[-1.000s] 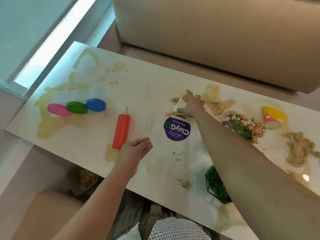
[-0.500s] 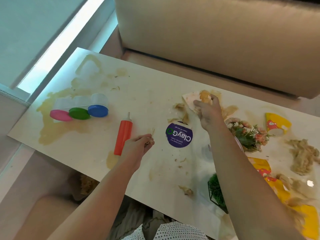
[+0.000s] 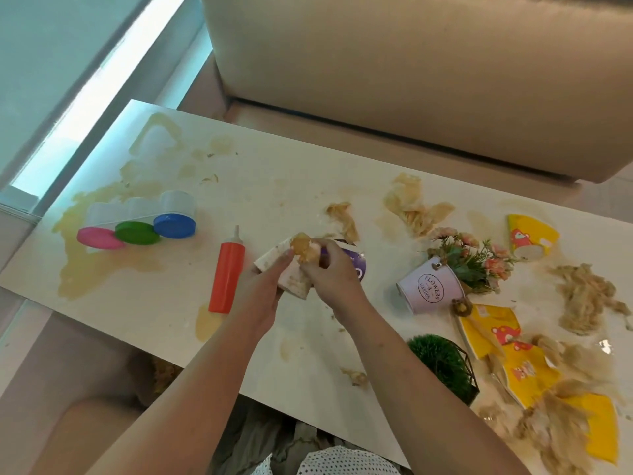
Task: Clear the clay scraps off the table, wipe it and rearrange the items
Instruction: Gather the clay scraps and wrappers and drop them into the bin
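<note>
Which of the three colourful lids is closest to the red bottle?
The blue lid. It sits at the right end of the row, nearest the red bottle. The green lid is in the middle and the pink lid is farthest away.

Both bare forearms reach in from the bottom edge and angle toward each other, meeting over the middle of the scene. The left hand (image 3: 262,293) sits palm-up and slightly cupped, fingers curled underneath and thumb pointing up and to the right. The right hand (image 3: 334,272) comes in from the other side with its back to the camera, knuckles raised, fingers bent and pinched in toward the left thumb. The two hands touch at the fingertips, wrists nearly level, both elbows out of view below the frame.
</note>
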Demonstrator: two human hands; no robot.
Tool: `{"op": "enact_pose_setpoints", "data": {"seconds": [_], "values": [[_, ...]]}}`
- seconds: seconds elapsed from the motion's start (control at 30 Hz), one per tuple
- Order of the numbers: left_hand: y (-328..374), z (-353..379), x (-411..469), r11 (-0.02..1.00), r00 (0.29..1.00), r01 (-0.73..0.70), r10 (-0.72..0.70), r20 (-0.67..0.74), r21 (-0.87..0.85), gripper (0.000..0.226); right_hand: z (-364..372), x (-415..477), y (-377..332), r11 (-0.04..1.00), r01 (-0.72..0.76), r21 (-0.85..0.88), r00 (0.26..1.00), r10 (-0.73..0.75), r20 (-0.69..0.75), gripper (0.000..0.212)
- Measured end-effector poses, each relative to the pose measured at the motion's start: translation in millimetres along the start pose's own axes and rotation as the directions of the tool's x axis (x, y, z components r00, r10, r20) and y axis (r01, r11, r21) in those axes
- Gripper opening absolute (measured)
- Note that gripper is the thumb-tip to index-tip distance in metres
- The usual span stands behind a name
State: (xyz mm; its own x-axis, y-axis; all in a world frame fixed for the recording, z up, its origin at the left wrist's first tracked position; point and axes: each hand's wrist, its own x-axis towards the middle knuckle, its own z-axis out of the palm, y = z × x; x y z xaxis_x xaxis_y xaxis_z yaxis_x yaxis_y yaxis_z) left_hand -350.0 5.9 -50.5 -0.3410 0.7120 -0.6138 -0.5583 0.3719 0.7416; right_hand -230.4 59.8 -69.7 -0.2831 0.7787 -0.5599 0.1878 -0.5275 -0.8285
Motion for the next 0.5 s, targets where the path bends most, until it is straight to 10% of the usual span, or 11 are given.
{"op": "enact_pose_setpoints", "data": {"seconds": [0.23, 0.37, 0.5], "values": [[-8, -19, -6, 0.996, 0.996, 0.085, -0.084, -0.023, 0.023, 0.030, -14, 22, -3, 0.992, -0.091, 0.089, 0.993, 0.084, 0.079, 0.032], [-7, -24, -8, 0.996, 0.990, 0.086, -0.088, -0.108, -0.029, 0.030, -38, 72, -20, 0.926, 0.070, -0.372, 0.977, -0.139, -0.162, 0.047], [-6, -36, -11, 0.998, 0.982, 0.060, -0.064, -0.176, -0.027, 0.027, -48, 127, -21, 0.625, 0.017, -0.780, 0.992, -0.107, -0.065, 0.064]]}}
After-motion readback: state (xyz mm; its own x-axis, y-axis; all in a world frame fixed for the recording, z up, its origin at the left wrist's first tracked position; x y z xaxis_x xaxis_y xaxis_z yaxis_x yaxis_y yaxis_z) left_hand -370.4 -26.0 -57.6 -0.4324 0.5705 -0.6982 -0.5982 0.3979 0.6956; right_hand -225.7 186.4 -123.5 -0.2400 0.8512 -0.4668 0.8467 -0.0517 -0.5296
